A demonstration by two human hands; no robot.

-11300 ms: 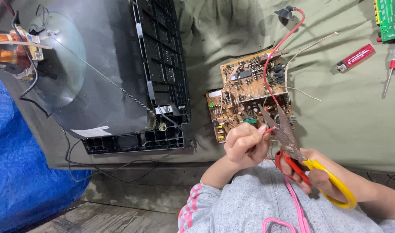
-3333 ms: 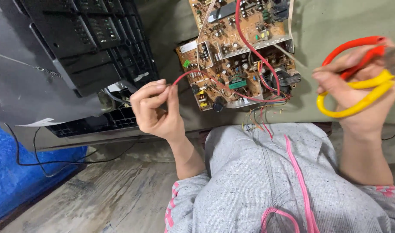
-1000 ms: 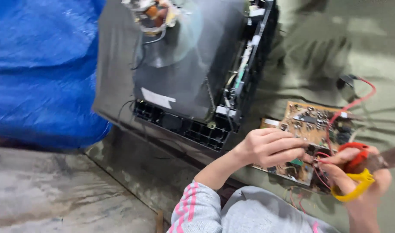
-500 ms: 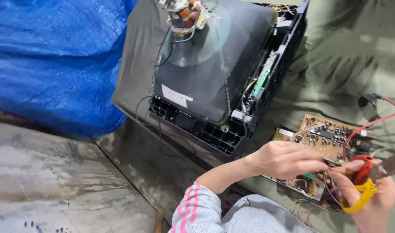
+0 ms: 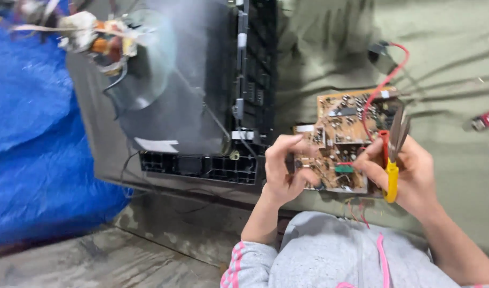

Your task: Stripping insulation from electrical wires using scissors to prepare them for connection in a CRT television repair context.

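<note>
Left hand point(image 5: 283, 169) is pinching the left edge of the tan circuit board packed with small components point(image 5: 345, 141), fingers curled tight around it. Right hand point(image 5: 410, 173) is closed around red-and-yellow-handled scissors point(image 5: 392, 154), blades pointing up over the board's right edge. The board lies on the olive-green cloth point(image 5: 442, 69) near its front edge — just right of the gutted black tube television set point(image 5: 202, 96). Plenty of bare cloth beyond the board, apart from a red wire point(image 5: 386, 80).

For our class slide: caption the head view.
Left hand grips a circuit board; right hand holds scissors beside it.
</note>
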